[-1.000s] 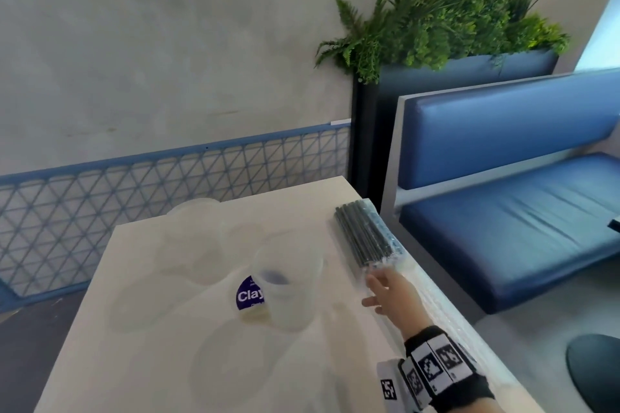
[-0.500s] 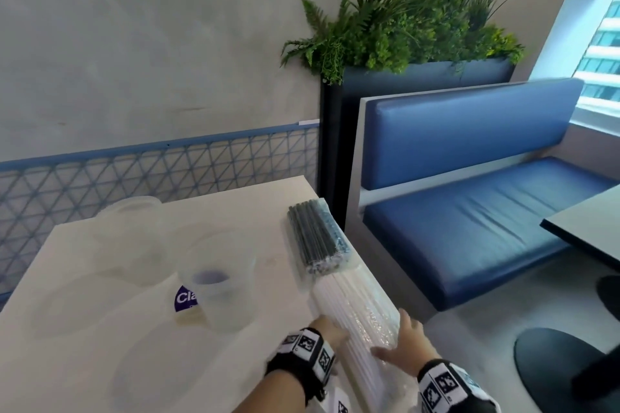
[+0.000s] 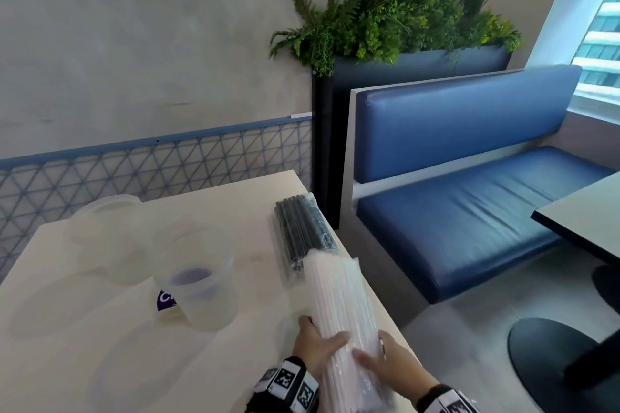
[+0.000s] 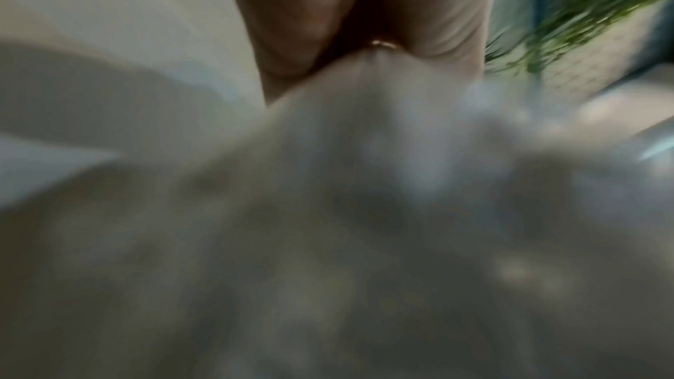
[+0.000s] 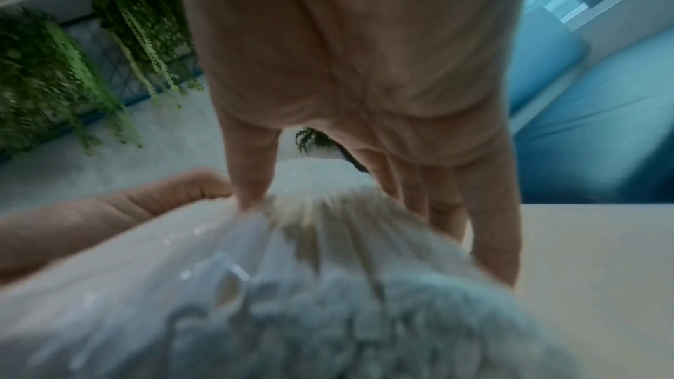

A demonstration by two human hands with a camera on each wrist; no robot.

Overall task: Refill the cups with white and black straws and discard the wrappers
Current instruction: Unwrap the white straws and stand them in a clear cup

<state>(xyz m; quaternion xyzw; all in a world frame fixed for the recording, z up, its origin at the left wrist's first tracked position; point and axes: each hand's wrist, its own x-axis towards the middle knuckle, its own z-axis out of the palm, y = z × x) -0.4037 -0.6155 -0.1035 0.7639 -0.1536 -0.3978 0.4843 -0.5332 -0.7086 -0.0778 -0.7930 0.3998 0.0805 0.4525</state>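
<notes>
Hands, left hand (image 3: 318, 344) and right hand (image 3: 391, 360), grasp wrapped white straws (image 3: 339, 305), lower centre; step: unwrapping. Next: tear wrapper open.

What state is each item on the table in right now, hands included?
Clear plastic pack of white straws: still wrapped, held by both hands, far end raised.
Clear plastic pack of black straws: still wrapped, lying on the table.
Near translucent plastic cup: upright, no straws.
Far translucent plastic cup: upright, no straws.
Left hand: grips the white pack.
Right hand: grips the white pack.
</notes>
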